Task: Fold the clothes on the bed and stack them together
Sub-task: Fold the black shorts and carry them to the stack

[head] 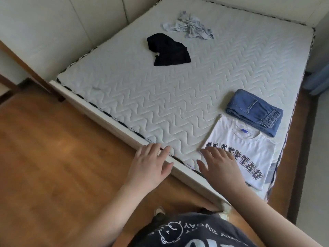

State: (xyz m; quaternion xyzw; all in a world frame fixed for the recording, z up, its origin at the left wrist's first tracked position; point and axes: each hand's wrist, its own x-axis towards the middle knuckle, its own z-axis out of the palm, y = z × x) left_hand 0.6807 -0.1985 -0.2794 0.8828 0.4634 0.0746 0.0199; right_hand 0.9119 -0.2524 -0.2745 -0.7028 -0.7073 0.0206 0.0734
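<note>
A folded white T-shirt (242, 150) with dark block letters lies at the bed's near right corner. Folded blue jeans (254, 111) sit just beyond it, overlapping its collar edge. A crumpled black garment (169, 50) lies unfolded toward the far middle of the mattress (142, 104), and a crumpled light blue-grey garment (190, 26) lies further back. My left hand (151, 163) hovers over the bed's near edge, fingers straight, holding nothing. My right hand (220, 164) is spread open over the mattress with its fingertips at the T-shirt's left edge.
The bed's pale wooden frame (114, 120) runs diagonally along the near side, with wood floor (53, 148) in front. A padded headboard wall (62, 24) stands at the left. A blue container (318, 81) stands on the floor at the right.
</note>
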